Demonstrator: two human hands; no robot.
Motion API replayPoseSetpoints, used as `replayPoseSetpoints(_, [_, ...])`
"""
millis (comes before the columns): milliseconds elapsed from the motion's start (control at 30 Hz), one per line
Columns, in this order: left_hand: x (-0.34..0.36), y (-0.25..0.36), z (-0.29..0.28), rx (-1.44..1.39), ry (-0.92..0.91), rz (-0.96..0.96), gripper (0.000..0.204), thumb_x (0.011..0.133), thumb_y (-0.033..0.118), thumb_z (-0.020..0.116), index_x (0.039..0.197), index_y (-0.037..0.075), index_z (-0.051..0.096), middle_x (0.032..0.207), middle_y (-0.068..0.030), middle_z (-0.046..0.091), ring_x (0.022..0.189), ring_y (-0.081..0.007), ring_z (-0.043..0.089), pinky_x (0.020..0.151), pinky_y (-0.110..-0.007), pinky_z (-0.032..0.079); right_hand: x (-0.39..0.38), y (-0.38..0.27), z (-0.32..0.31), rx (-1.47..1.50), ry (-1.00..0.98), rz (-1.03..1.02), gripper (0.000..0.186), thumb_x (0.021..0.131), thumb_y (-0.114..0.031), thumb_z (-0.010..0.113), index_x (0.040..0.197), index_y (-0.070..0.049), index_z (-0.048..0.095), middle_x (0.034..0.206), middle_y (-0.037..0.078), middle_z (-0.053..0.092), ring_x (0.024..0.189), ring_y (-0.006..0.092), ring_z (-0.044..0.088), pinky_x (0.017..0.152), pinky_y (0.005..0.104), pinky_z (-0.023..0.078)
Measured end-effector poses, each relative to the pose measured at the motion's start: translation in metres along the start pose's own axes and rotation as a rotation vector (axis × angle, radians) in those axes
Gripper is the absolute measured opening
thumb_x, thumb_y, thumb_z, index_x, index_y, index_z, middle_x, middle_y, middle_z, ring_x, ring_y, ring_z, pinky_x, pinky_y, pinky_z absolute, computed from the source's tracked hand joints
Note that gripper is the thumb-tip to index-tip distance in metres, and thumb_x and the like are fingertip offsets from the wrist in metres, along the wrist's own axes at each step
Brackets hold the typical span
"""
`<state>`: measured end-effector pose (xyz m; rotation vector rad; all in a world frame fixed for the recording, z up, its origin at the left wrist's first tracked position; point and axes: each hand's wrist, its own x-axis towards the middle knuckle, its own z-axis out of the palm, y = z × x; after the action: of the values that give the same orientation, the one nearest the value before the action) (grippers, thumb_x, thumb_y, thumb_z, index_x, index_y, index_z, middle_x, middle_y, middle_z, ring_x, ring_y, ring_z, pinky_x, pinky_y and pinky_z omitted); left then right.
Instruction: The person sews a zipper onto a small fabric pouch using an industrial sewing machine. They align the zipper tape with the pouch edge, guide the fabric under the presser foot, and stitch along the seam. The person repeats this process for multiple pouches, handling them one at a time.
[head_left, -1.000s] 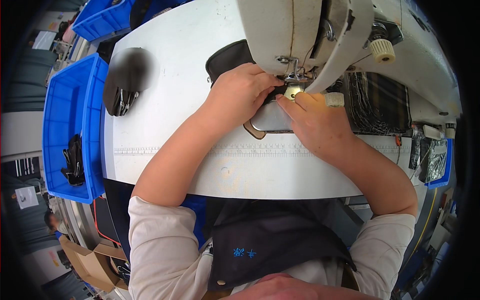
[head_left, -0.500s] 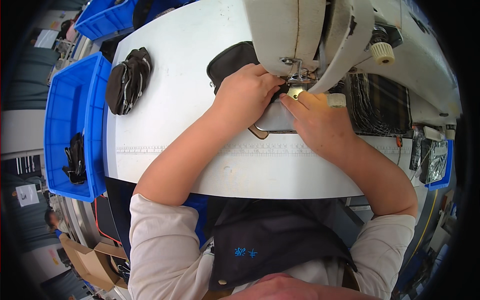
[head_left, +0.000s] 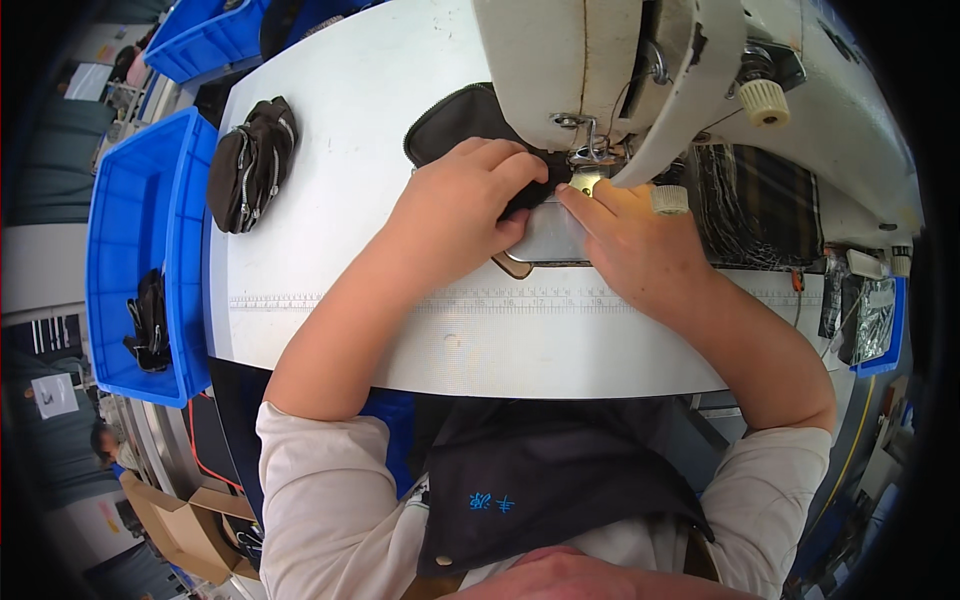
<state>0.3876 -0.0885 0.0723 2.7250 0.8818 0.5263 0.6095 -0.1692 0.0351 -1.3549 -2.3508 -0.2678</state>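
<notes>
A dark zippered pouch piece [head_left: 462, 122] lies beside the head of a white sewing machine [head_left: 535, 75]. My left hand [head_left: 450, 215] is closed on its near edge, thumb and fingers bent around the dark cloth. The cloth reaches up to the presser foot [head_left: 597, 154], where its end is partly hidden. Over the metal bed plate [head_left: 545, 235] rests my right hand [head_left: 645, 240], index finger stretched beside a small brass-coloured plate [head_left: 583, 187]. Its other fingers are partly hidden behind the machine's pale lever, and I see nothing held in it.
A dark pouch with zips [head_left: 252, 165] sits on the white table [head_left: 330, 130] at the left. Beyond it stands a blue bin [head_left: 135, 215] with a black item [head_left: 150, 320] inside. Striped dark cloth [head_left: 765, 205] lies right of the needle. A ruler strip [head_left: 480, 298] crosses the table.
My left hand has shifted left, away from the needle, its thumb now lower and apart from the fingers. The pouch piece has moved slightly left. My right hand has barely moved.
</notes>
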Motion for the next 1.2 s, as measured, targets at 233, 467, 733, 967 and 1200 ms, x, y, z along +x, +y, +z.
replayPoseSetpoints(233, [0.003, 0.003, 0.005, -0.002, 0.068, -0.092, 0.02, 0.08, 0.011, 0.075, 0.1, 0.007, 0.075, 0.091, -0.0044, 0.074, 0.089, -0.027, 0.07, 0.078, -0.038, 0.059, 0.0, 0.0, -0.003, 0.009, -0.052, 0.02, 0.043, 0.078, -0.01, 0.075, 0.121, -0.007, 0.07, 0.094, 0.002, 0.062, 0.081, 0.0176, 0.065, 0.066, 0.0322, 0.05])
replayPoseSetpoints(467, [-0.006, 0.005, 0.002, -0.109, 0.04, 0.004, 0.038, 0.079, 0.013, 0.077, 0.116, 0.005, 0.07, 0.114, -0.0084, 0.07, 0.104, -0.0273, 0.067, 0.083, -0.04, 0.059, 0.0, -0.005, -0.003, 0.038, -0.092, 0.031, 0.041, 0.083, -0.008, 0.071, 0.123, -0.016, 0.074, 0.094, -0.001, 0.059, 0.089, 0.0198, 0.064, 0.062, 0.0337, 0.057])
replayPoseSetpoints(733, [-0.009, 0.024, 0.001, 0.166, 0.039, 0.03, 0.038, 0.074, 0.009, 0.077, 0.111, 0.006, 0.071, 0.109, -0.0053, 0.062, 0.104, -0.0259, 0.06, 0.084, -0.036, 0.056, -0.002, -0.003, -0.001, 0.131, -0.053, -0.013, 0.038, 0.079, -0.009, 0.072, 0.116, -0.008, 0.076, 0.089, 0.003, 0.061, 0.084, 0.0222, 0.064, 0.073, 0.0383, 0.051])
replayPoseSetpoints(967, [-0.004, 0.016, 0.021, 0.183, 0.129, 0.136, 0.029, 0.074, 0.006, 0.075, 0.103, 0.006, 0.074, 0.095, -0.0018, 0.061, 0.088, -0.0221, 0.058, 0.078, -0.032, 0.053, -0.001, -0.003, -0.001, 0.156, -0.022, -0.031, 0.035, 0.076, -0.008, 0.072, 0.111, -0.004, 0.076, 0.087, 0.004, 0.061, 0.083, 0.0231, 0.065, 0.072, 0.0387, 0.052])
replayPoseSetpoints(1200, [-0.003, 0.012, 0.022, 0.139, 0.103, 0.166, 0.04, 0.074, 0.006, 0.076, 0.114, 0.006, 0.077, 0.093, -0.0014, 0.059, 0.089, -0.0213, 0.057, 0.076, -0.031, 0.052, -0.002, -0.004, -0.001, 0.157, 0.007, -0.043, 0.036, 0.074, -0.008, 0.072, 0.11, -0.004, 0.075, 0.087, 0.005, 0.063, 0.083, 0.0235, 0.066, 0.072, 0.0383, 0.052])
